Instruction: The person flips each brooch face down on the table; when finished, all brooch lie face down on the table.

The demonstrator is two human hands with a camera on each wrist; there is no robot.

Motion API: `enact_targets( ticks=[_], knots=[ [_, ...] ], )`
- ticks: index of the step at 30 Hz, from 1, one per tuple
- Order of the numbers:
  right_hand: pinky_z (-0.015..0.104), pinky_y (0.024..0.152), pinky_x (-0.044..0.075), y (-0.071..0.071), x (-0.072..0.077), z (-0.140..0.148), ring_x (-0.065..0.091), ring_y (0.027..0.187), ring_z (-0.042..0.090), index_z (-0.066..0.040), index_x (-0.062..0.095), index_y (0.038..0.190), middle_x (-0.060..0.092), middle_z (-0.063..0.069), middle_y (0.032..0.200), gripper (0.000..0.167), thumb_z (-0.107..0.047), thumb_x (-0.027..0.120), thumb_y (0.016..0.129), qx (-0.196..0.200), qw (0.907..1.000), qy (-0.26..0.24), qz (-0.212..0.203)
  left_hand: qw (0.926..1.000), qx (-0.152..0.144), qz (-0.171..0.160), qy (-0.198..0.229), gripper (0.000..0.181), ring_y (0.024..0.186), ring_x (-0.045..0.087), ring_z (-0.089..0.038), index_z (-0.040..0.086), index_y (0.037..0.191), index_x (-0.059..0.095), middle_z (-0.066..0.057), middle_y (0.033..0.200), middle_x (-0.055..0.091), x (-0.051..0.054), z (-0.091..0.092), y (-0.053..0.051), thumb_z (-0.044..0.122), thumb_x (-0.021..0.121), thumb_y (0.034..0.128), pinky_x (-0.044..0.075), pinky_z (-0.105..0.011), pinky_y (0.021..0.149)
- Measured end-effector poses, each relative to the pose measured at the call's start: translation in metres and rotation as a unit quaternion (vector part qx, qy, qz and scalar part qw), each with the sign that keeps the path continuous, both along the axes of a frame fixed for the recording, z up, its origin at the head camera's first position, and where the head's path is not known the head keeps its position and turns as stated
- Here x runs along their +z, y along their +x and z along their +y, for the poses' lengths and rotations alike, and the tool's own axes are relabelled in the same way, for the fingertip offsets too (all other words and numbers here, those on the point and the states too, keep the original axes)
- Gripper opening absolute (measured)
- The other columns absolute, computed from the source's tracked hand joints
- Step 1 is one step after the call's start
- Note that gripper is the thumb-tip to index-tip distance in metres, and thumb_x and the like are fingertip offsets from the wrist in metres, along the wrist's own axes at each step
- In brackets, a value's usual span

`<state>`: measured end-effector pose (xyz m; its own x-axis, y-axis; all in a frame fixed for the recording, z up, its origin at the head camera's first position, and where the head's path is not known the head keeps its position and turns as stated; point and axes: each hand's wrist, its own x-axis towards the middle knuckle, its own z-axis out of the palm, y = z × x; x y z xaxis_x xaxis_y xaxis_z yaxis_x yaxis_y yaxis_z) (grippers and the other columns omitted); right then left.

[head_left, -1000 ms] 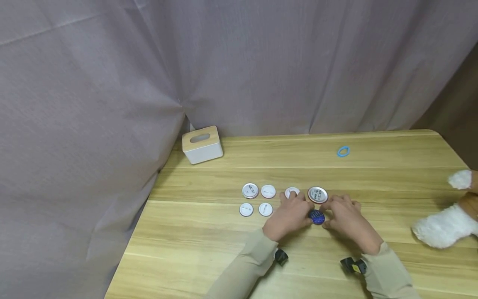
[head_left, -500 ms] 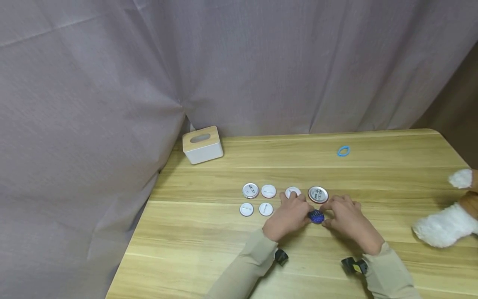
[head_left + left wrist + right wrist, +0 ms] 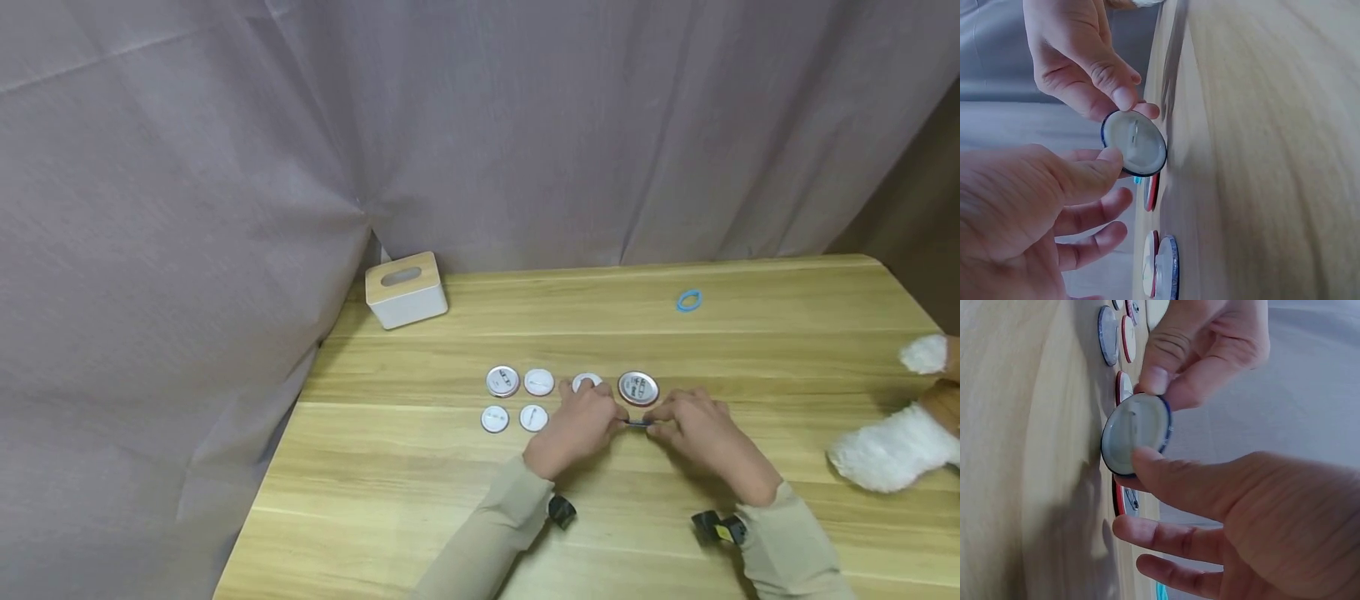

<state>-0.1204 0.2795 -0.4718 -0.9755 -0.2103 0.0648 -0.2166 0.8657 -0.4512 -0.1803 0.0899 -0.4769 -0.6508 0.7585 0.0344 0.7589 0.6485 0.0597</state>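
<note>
Both hands hold one blue-rimmed pin-back button badge (image 3: 1138, 150) on edge, just above the table. My left hand (image 3: 579, 423) pinches one side between thumb and finger, and my right hand (image 3: 701, 435) pinches the opposite side. In the wrist views the badge's pale back with its pin faces the cameras; from the head it shows only as a thin dark line. Just beyond the hands lies a larger silver-backed badge (image 3: 639, 389). A white-backed badge (image 3: 587, 381) is partly hidden by the left fingers.
Left of the hands, a silver-backed badge (image 3: 502, 381) and white-backed badges (image 3: 538, 382) lie in two rows on the wooden table (image 3: 360, 492). A tissue box (image 3: 407, 292) stands at the back left, a blue ring (image 3: 689, 301) farther back, and a white plush toy (image 3: 888, 450) at the right.
The held badge has turned from its blue printed face showing upward to standing on edge, its back toward the wrists. Both hands have stayed nearly in place.
</note>
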Motion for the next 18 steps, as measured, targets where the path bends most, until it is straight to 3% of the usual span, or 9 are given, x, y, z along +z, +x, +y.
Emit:
enact_targets(
  ticks=[12, 18],
  knots=[
    [0.056, 0.074, 0.041, -0.0041, -0.0035, -0.0063, 0.055, 0.086, 0.031, -0.01, 0.077, 0.088, 0.066, 0.004, 0.088, 0.004, -0.011, 0.076, 0.085, 0.012, 0.9995, 0.002, 0.028, 0.9994, 0.022, 0.025, 0.009, 0.016, 0.09, 0.048, -0.014, 0.032, 0.099, 0.08, 0.007, 0.096, 0.059, -0.0009, 0.0009, 0.0008, 0.027, 0.064, 0.0982, 0.036, -0.037, 0.084],
    [0.057, 0.074, 0.04, -0.0057, -0.004, -0.0083, 0.054, 0.086, 0.033, -0.012, 0.071, 0.08, 0.064, 0.005, 0.085, 0.006, -0.011, 0.075, 0.085, 0.006, 0.9998, 0.004, 0.016, 0.9991, 0.038, 0.013, 0.017, 0.012, 0.091, 0.046, -0.014, 0.029, 0.096, 0.079, 0.007, 0.095, 0.058, -0.0045, 0.003, 0.0012, 0.031, 0.067, 0.0965, 0.036, -0.038, 0.085]
  ],
)
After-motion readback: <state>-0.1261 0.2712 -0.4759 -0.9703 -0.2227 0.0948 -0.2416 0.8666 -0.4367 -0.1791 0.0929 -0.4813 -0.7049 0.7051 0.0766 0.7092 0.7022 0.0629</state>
